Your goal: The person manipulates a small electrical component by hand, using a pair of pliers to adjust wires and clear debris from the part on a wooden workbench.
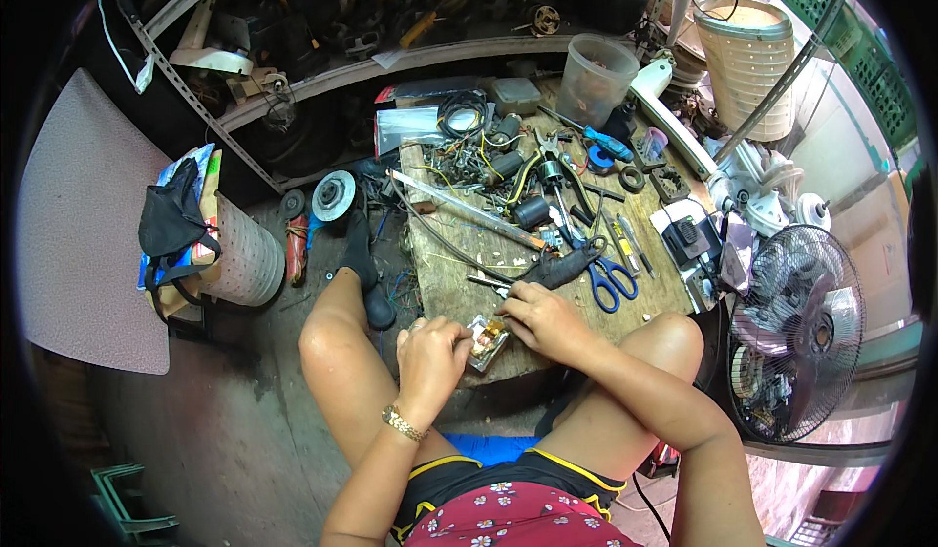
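Flowered cloth (532, 520) fronts left hand (431, 354) and right hand (549, 322), curled at a clear, squarish box (480, 362), grip unclear.

A wooden worktop (445, 299) bears blue scissors (607, 266), pliers (526, 176) and a long metal strip (469, 209).

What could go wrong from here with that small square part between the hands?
The square part sits near the table's front edge, so a slip by the left hand could drop it. Scissors lie beside the right hand; a sideways move might knock them. Any loose piece could get lost among the scattered metal bits.
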{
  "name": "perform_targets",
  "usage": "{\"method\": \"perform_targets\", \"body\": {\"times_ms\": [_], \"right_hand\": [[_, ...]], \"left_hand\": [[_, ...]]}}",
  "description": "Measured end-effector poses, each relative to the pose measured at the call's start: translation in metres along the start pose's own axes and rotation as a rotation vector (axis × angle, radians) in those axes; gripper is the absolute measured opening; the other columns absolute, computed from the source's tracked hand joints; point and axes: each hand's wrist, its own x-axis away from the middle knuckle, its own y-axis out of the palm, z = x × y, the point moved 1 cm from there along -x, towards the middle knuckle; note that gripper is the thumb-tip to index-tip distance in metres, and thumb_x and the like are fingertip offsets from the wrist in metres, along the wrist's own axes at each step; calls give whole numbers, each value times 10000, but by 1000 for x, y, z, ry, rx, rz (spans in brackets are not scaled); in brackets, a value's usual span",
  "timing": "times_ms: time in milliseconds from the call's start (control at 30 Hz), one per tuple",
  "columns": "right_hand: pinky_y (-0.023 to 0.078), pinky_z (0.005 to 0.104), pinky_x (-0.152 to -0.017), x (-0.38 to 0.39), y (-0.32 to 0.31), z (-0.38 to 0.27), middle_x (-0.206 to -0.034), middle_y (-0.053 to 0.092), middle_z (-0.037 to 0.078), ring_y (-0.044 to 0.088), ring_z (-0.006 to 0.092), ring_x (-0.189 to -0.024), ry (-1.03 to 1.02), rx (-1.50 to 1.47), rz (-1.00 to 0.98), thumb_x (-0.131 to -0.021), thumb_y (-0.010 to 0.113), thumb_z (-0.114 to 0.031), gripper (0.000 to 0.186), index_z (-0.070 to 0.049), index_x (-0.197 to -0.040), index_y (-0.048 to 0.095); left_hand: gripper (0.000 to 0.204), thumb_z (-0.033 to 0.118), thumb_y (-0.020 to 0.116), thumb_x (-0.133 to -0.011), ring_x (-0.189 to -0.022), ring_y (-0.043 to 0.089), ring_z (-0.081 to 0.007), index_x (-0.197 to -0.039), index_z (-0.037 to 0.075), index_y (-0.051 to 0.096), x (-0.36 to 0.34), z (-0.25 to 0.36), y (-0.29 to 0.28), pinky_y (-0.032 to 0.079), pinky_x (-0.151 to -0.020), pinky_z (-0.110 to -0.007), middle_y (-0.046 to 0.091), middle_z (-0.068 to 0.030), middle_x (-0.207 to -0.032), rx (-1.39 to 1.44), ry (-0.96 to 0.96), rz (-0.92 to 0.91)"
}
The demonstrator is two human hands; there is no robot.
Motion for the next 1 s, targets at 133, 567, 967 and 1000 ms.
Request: {"method": "perform_targets", "body": {"times_ms": [133,567,967,1000], "right_hand": [[547,432,-885,-5,15,-8,-1099,653,139,666,357,-1029,30,-198,-19,-885,729,-106,207,-31,-1077,713],[465,459,-1045,12,32,-21,-1274,597,198,582,395,-1202,49,-370,41,-859,802,-156,569,-28,-1352,548],[506,452,-962,8,20,4,-1132,648,180,641,384,-1093,188,-461,94,-904,746,-174,337,-45,-1208,676],[509,448,-952,7,15,7,-1099,647,169,640,380,-1074,208,-418,127,-894,742,-150,273,-55,-1149,710]], "left_hand": [[87,151,800,-795,-865,684,-331,-844,79,794,-9,-6,3,532,-795,-463,740,-132,-847,51,-82,-73],[235,207,750,-812,-1023,673,-362,-929,4,742,-32,18,13,508,-791,-490,749,-160,-975,-526,102,-284],[198,255,686,-938,-961,670,-381,-983,68,736,-54,-9,-27,518,-882,-472,729,-163,-958,47,-74,-176],[193,248,696,-931,-966,671,-375,-989,68,738,-43,-11,-25,518,-883,-470,728,-159,-963,66,-72,-200]]}}
